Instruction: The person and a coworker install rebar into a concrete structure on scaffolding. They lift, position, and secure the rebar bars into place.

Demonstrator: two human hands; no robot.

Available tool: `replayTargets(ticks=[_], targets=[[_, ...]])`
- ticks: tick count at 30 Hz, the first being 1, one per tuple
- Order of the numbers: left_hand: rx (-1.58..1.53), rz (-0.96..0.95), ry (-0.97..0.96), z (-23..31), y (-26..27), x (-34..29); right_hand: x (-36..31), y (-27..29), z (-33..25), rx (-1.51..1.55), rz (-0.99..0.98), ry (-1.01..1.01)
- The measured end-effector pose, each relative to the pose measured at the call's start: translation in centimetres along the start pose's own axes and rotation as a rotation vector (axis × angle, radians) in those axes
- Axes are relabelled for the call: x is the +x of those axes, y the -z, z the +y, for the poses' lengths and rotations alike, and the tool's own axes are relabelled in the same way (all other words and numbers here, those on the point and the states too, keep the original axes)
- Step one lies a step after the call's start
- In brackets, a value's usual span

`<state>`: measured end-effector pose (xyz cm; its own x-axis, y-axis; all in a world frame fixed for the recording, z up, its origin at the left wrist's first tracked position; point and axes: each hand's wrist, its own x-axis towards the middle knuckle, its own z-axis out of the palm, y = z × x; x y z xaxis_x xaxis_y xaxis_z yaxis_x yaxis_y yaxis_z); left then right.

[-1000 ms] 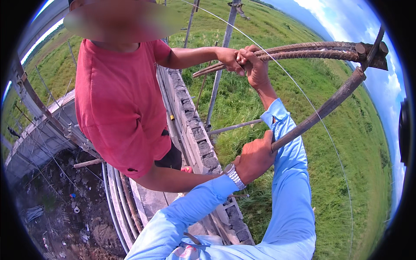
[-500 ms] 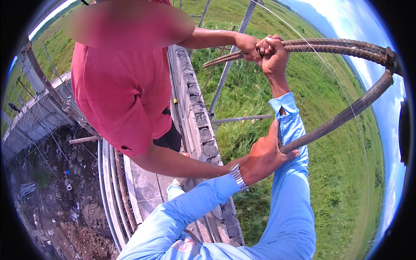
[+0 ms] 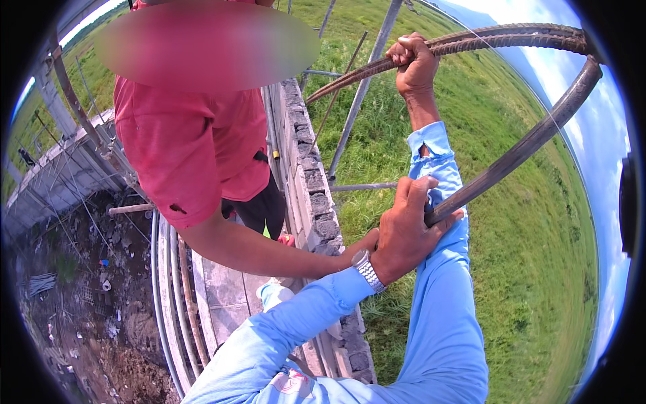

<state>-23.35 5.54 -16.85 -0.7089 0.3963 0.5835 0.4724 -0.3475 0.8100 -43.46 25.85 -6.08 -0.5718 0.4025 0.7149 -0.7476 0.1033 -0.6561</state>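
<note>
My right hand [image 3: 414, 66], arm stretched forward, is wrapped round a pair of rusty ribbed steel bars [image 3: 515, 39], whose ends reach left past the fist. My left hand [image 3: 407, 239], with a metal watch [image 3: 367, 269] on its wrist, is closed on the lower end of a dark round pole [image 3: 518, 145]. That pole slants up to the right and meets the ribbed bars near the rim; the joint is partly cut off. A co-worker in a red shirt [image 3: 168, 135] stands at the left. The co-worker's hand [image 3: 362, 249] is beside my left hand, its fingers hidden.
A rough block wall [image 3: 313, 182] runs between the walkway [image 3: 225, 293] and tall grass [image 3: 525, 269] outside. Slanting metal poles [image 3: 356, 108] stand beyond it. Long pipes [image 3: 176, 296] border the walkway's left side, with dirt and debris [image 3: 121, 323] lower down. A thin line crosses at upper right.
The co-worker's upper hand has let go of the ribbed bars and left them. My right hand and the bars have moved up and slightly left; my left hand has shifted slightly left.
</note>
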Motion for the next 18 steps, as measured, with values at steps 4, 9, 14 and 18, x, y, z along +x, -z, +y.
replayTargets(ticks=[4, 9, 14, 18], targets=[[-0.112, -0.091, 0.167, -0.2, 0.5, -1.8, 0.0, 0.9, 0.1, -0.004, 0.048, 0.020], [0.069, -0.018, -0.126, -1.6, 2.2, -3.9, 0.1, 1.2, 0.3, 0.090, 0.140, 0.020], [-0.045, -0.181, -0.658, 2.1, 6.6, -6.8, -0.1, 0.8, 0.4, 0.101, 0.110, 0.008], [-0.191, 0.218, 0.105, 2.2, 7.3, -0.2, -0.4, 0.8, 0.3, 0.101, 0.122, -0.011]])
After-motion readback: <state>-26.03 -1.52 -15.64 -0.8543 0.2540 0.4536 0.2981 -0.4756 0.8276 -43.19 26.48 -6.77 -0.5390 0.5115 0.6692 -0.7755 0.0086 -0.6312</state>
